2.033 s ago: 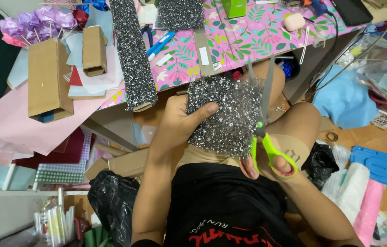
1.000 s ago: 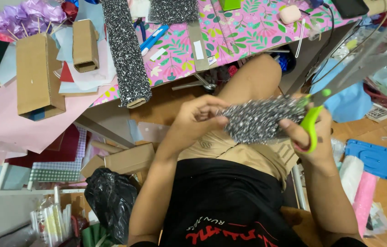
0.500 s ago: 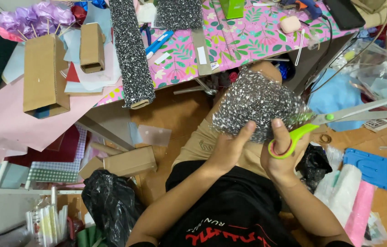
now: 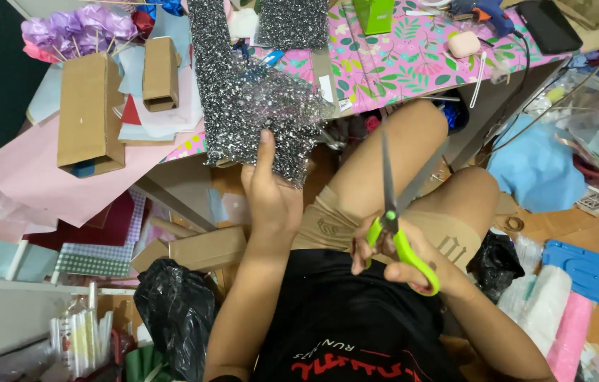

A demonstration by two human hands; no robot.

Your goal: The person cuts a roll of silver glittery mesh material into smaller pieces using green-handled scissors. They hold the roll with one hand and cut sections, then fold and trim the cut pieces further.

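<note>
My left hand (image 4: 269,200) is closed on a sheet of silver-and-black glitter foam (image 4: 264,120), thumb up along its face and fingers behind its lower edge. The sheet hangs from the near edge of the counter (image 4: 413,64), which is covered in pink cloth printed with leaves, and it reaches back onto the counter top above my hand.

My right hand (image 4: 413,258) is closed around the lime-green handles of a pair of scissors (image 4: 393,212). The long steel blades stand parted and point up and away from me, over my bare knees. The scissors are near the glitter sheet but not touching it; the sheet is up and to the left of the blade tips.

Beyond my left hand, on the far part of the counter, lies a second, smaller piece of the same glitter foam (image 4: 292,21). To the left of that hand stand two open brown cardboard boxes, a tall one (image 4: 87,113) and a short one (image 4: 160,74), on sheets of pale pink paper (image 4: 38,177), with purple paper flowers (image 4: 77,25) behind them. Below my left forearm sits a crumpled black plastic bag (image 4: 176,311) on the floor. To the right of my right hand are a light blue cloth (image 4: 536,170) and a blue plastic lid (image 4: 586,272).
</note>
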